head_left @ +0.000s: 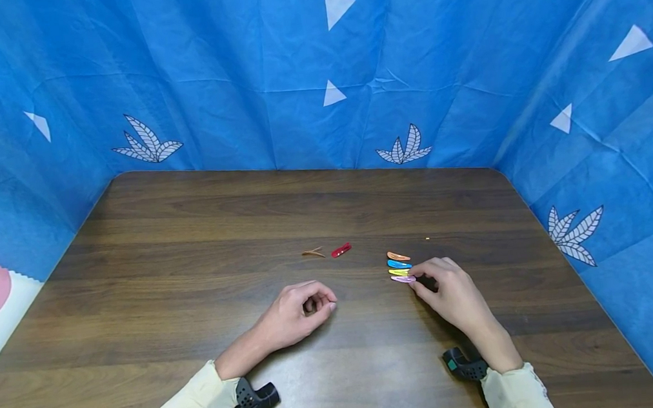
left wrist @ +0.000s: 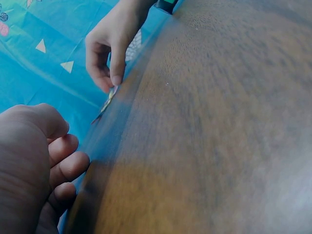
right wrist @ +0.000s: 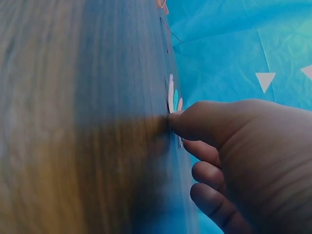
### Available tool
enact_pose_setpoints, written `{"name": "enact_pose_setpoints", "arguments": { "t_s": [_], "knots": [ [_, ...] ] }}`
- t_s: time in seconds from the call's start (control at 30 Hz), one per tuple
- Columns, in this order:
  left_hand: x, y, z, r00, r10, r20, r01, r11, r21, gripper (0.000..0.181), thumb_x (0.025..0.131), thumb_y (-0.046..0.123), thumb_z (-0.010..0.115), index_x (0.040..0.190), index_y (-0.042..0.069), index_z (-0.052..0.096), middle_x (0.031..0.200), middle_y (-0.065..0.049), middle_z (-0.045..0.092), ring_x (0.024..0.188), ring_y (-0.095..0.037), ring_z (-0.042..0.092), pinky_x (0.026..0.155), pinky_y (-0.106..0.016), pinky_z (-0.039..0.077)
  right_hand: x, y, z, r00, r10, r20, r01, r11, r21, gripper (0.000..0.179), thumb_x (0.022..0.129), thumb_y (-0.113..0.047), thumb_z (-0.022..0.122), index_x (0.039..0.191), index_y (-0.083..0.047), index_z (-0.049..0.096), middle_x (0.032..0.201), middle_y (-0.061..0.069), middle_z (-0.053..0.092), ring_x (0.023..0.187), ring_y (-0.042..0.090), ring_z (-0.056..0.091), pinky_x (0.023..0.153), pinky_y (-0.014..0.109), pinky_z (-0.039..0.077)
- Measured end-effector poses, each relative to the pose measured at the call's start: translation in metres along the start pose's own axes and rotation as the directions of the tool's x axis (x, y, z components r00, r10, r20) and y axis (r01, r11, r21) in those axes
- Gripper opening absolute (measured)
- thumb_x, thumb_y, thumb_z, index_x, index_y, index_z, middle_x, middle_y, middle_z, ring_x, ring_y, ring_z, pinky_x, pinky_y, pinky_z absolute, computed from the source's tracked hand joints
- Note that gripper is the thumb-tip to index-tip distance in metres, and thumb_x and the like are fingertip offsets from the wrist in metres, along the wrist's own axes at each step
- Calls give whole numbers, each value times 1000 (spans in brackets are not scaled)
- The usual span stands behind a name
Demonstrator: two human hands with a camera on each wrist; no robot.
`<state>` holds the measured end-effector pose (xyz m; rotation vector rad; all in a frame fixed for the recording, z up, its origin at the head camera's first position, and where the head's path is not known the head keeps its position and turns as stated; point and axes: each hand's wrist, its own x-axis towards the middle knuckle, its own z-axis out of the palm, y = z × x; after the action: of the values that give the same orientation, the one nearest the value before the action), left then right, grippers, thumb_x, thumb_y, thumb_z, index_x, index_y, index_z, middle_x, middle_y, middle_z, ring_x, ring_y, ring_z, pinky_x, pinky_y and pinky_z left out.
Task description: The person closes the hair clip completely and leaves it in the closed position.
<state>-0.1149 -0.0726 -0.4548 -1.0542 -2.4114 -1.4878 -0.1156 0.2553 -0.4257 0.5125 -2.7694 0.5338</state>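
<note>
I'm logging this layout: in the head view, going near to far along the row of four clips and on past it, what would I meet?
Purple clip → yellow clip → blue clip → orange clip → curtain.

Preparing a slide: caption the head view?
Right hand at a column of lilac, yellow, blue and orange hair clips; left hand empty.

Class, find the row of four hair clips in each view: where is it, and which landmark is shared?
Head: row of clips, slightly right of and below centre.
Left wrist: clips left of centre, slightly high.
Right wrist: clips near the centre.
Shared landmark: the right hand, touching the clips.
</note>
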Motion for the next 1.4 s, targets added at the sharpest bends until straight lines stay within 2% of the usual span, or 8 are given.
{"name": "enact_pose_setpoints", "arguments": {
  "t_s": [0.47,0.63,0.77,1.07,1.4],
  "knots": [
    [2,5,-3,1000,-17,6,17,1000,-9,10,92,6,74,96,14,72,83,8,66,74,-1,58,63,-21,52,7,-5,0,999,-22,-40,24,998,51,19,87,-20,84,105,-14,78,99,-1,74,80,13,57,65,30,52],
    [1,4,-3,1000,-18,7,18,1000,-2,10,91,6,75,96,14,71,83,8,66,75,-1,58,63,-21,52,15,-12,3,997,-65,-49,70,994,86,20,87,-18,84,105,-15,78,98,-2,74,78,14,55,64,28,49],
    [1,4,-2,999,-29,14,29,1000,-1,10,91,7,75,96,14,71,84,8,66,75,0,58,63,-21,52,24,-17,6,994,-95,-45,99,991,90,21,88,-17,83,107,-14,78,104,-2,75,80,15,56,64,28,49],
    [1,6,-3,998,-49,28,49,999,2,10,91,8,75,98,15,71,85,9,66,76,0,58,64,-21,52,46,-35,16,995,-104,-11,105,992,71,20,93,-19,79,112,-14,77,110,1,76,99,21,64,79,39,57],
    [1,5,-4,997,-57,47,58,998,-7,9,93,10,74,99,16,71,86,9,66,76,-1,58,65,-21,52,71,-52,28,997,-72,19,71,995,77,23,94,-20,77,116,-15,76,114,2,75,103,22,65,85,41,57]
  ]
}}
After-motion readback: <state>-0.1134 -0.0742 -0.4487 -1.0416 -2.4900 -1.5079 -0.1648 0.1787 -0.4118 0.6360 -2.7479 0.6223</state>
